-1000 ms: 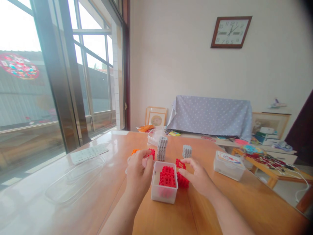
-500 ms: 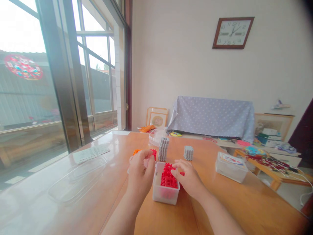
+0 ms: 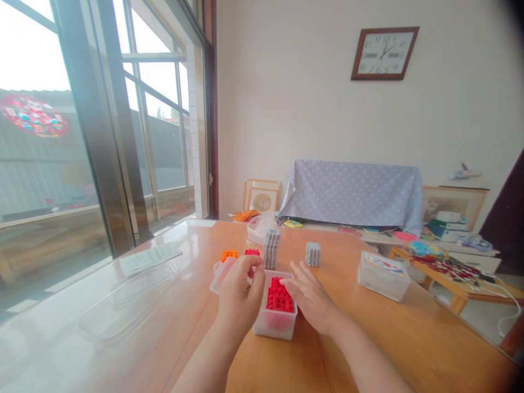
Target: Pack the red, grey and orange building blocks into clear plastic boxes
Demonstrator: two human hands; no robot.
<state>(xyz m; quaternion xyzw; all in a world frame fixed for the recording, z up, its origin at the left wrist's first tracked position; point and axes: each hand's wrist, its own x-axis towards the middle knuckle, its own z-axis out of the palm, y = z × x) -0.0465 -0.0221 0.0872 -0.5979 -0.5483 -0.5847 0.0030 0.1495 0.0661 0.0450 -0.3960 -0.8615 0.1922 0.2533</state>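
A translucent plastic box [image 3: 275, 329] stands in front of me, with red openwork plastic building pieces [image 3: 280, 301] inside. At its left rim is my left hand [image 3: 241, 286], thumb and forefinger curled together; whatever they may pinch is hidden. My right hand [image 3: 313, 300] is over the right rim, fingers stretched out, its thumb at the red pieces. Behind the box rises a tall stack of grey pieces [image 3: 271, 249], with a shorter grey stack [image 3: 313, 254] to the right. Orange pieces [image 3: 229, 255] and a red piece [image 3: 251, 252] lie beyond my left hand, near a clear lid [image 3: 217, 279] it partly covers.
A lidded plastic box [image 3: 383, 277] stands at the right. On the left lie a large clear lid [image 3: 126, 303] and a printed sheet [image 3: 150, 258]. Another clear container [image 3: 258, 229] is at the table's back. A low wooden table [image 3: 458, 289] carries clutter beyond the right edge.
My left hand has moved slightly right, uncovering the orange pieces and the red piece behind it. My right hand's fingers have straightened. A bit of red beneath the right hand no longer shows.
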